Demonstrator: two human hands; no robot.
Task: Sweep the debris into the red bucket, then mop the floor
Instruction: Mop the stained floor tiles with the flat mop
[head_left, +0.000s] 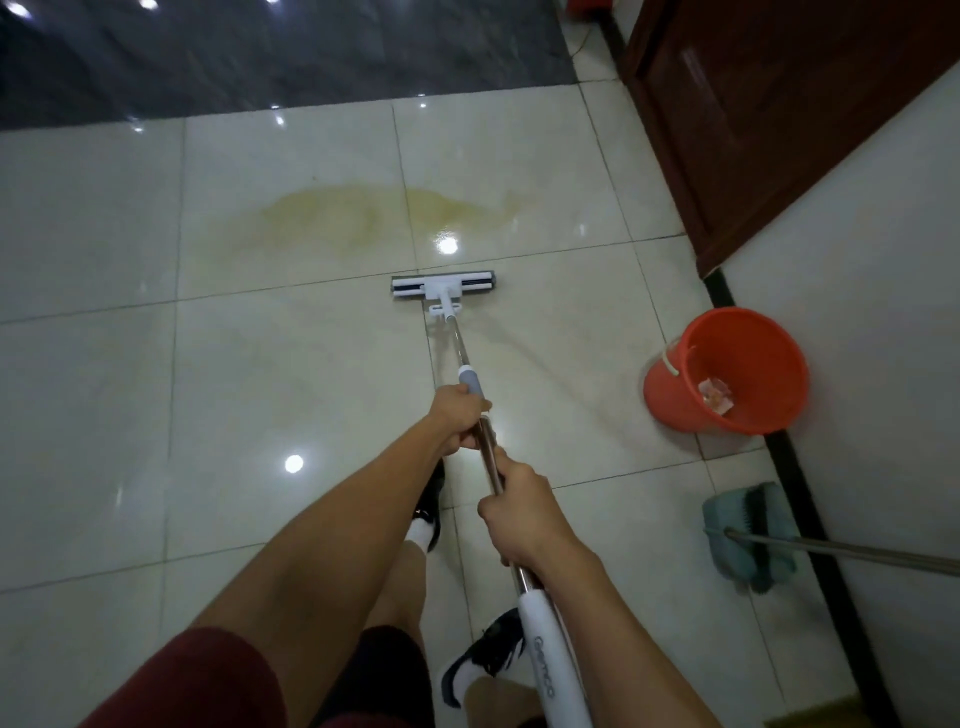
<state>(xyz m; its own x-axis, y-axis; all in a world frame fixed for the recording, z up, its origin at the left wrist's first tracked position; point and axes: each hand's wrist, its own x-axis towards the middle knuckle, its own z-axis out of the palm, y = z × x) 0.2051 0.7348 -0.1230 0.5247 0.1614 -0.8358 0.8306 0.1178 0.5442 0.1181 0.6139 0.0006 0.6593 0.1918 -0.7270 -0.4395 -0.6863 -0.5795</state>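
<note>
Broom (748, 535) handle cut by right edge; bucket (727, 374) contents too blurred.

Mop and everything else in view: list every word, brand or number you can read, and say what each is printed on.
"Gemco", as best it reads, in grey letters along the white handle sleeve of the mop.
Red bucket: no lettering visible.
Scraps inside the bucket: too small to tell if printed.

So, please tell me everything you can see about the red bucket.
The red bucket looks like smooth plastic, round and wider at the rim. It stands on the pale tiled floor at the right, beside the wall's dark baseboard, and seems tilted toward the camera. A pale handle hangs down on its left side. Inside lie a few small reddish scraps. No hand touches it; the mop head is apart, to its left.
</note>
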